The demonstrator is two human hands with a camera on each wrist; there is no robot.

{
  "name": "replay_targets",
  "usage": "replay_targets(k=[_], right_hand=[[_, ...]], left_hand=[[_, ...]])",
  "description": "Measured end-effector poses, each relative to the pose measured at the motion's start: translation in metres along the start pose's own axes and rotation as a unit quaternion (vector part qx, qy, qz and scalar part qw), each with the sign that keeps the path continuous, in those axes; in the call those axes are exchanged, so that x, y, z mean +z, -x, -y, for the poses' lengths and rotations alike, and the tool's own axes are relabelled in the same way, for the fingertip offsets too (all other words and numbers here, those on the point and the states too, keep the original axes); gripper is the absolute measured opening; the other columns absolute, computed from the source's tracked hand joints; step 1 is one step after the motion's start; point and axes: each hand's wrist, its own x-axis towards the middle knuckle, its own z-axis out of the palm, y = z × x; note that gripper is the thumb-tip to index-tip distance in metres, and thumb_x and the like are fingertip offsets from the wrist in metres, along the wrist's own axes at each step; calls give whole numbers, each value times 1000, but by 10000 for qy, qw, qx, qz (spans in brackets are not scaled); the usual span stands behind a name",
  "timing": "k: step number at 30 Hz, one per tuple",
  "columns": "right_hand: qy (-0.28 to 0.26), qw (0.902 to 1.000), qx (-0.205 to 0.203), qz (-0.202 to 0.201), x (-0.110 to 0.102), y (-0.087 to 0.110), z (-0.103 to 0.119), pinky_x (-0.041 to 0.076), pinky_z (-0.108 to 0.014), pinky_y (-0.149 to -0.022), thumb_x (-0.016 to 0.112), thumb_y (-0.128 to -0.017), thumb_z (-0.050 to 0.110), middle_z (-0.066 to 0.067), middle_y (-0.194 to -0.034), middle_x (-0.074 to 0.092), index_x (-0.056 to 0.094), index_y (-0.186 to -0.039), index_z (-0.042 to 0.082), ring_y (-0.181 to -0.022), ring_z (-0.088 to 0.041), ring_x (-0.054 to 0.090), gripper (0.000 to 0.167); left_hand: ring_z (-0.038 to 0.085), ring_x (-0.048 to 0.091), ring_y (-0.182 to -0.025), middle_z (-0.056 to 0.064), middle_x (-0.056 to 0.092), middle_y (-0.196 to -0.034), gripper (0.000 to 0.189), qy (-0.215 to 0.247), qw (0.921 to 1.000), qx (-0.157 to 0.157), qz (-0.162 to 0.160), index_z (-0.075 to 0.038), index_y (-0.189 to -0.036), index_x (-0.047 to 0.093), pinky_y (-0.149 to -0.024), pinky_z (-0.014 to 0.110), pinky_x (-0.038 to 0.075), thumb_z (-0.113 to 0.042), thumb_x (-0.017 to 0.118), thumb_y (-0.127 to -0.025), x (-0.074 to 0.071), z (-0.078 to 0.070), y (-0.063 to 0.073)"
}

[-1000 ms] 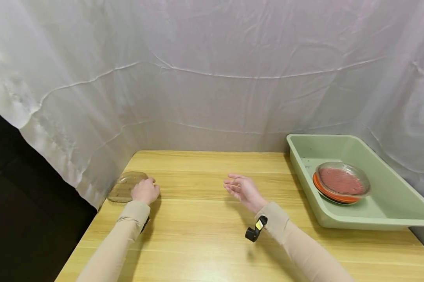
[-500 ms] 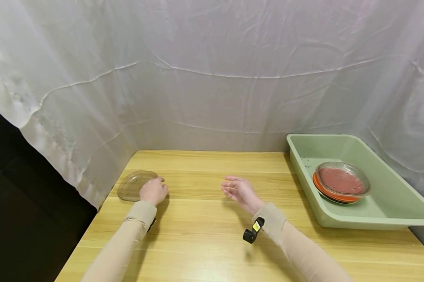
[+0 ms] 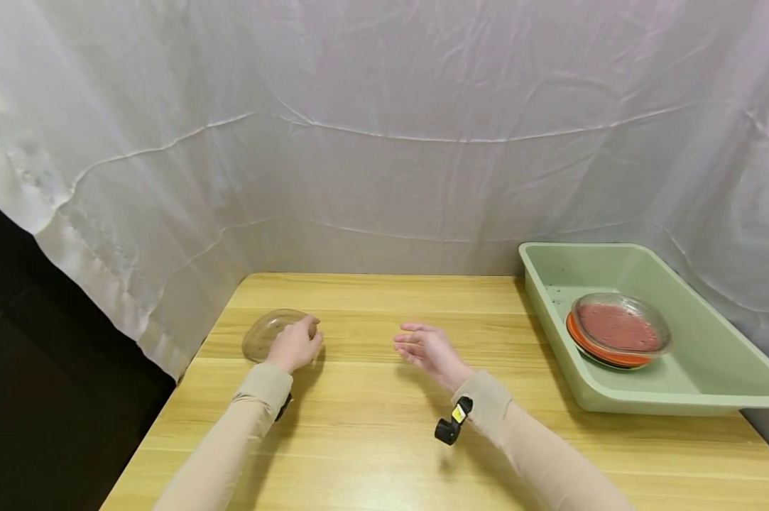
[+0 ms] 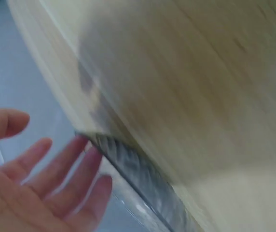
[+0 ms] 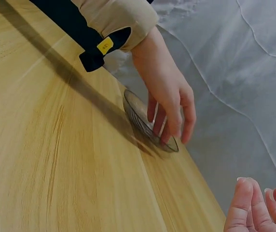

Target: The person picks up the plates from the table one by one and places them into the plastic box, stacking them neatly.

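A shallow clear glass dish (image 3: 265,335) is on the left part of the wooden table. My left hand (image 3: 297,346) reaches over its right side. The left wrist view shows fingertips (image 4: 93,151) touching the inner side of the rim, the fingers fairly straight and the thumb well apart. From the right wrist view, the left hand (image 5: 167,96) comes down into the dish (image 5: 137,113). My right hand (image 3: 434,353) hovers over the middle of the table, fingers loosely bent and nothing in them; its fingertips (image 5: 244,191) also show in the right wrist view.
At the right stands a green plastic tub (image 3: 652,399). Inside it is a stack with an orange plate (image 3: 576,332) under a clear glass dish (image 3: 662,330) that has red showing through it. A pale grey curtain (image 3: 384,184) hangs behind the table (image 3: 371,433).
The glass dish has slid rightward from the table's left edge together with my left hand. My right hand has drifted slightly left. The tub and its stack stay put.
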Motion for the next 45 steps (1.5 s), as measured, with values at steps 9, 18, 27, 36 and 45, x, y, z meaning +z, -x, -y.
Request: replay_targets(k=[9, 18, 27, 36, 45], right_hand=[[93, 10000, -15, -8, 7, 1, -2, 57, -25, -88, 46, -97, -2, -17, -114, 65, 51, -137, -4, -96, -20, 67, 41], [203, 9997, -121, 89, 12, 3, -4, 57, -27, -92, 47, -98, 0, -21, -119, 64, 51, -137, -4, -95, -19, 66, 40], [267, 9995, -116, 135, 10, 0, -9, 57, -21, -81, 46, -99, -1, -16, -112, 64, 53, -134, -4, -92, -19, 65, 37], [304, 9994, -83, 166, 10, 0, -10, 57, -21, -83, 45, -97, -2, -16, -112, 64, 51, -135, -5, -96, -21, 66, 39], [357, 9991, -6, 228, 11, 1, -11, 57, -20, -82, 46, -96, -2, -16, -112, 64, 46, -141, -7, -97, -21, 66, 46]], left_hand=[[40, 65, -115, 25, 66, -129, 46, 280, 9985, 397, -271, -3, -145, 49, -96, 55, 56, -22, 50, -102, -17, 7, -5], [56, 52, -121, 37, 36, -147, 63, -190, 9913, -1084, -727, 6, -152, 28, -98, 65, 48, -26, 49, -101, -38, 53, -6], [59, 45, -127, 42, 34, -144, 66, -16, 9848, -1724, -233, 14, -148, 26, -105, 64, 44, -29, 46, -103, -36, 67, 1], [46, 62, -99, 33, 61, -113, 45, 60, 9865, -1623, -210, 11, -124, 52, -82, 52, 52, -29, 51, -102, -34, 72, -1], [30, 68, -82, 28, 67, -115, 32, 56, 9874, -1571, -175, 6, -118, 65, -77, 41, 57, -18, 52, -102, -29, 73, -3]])
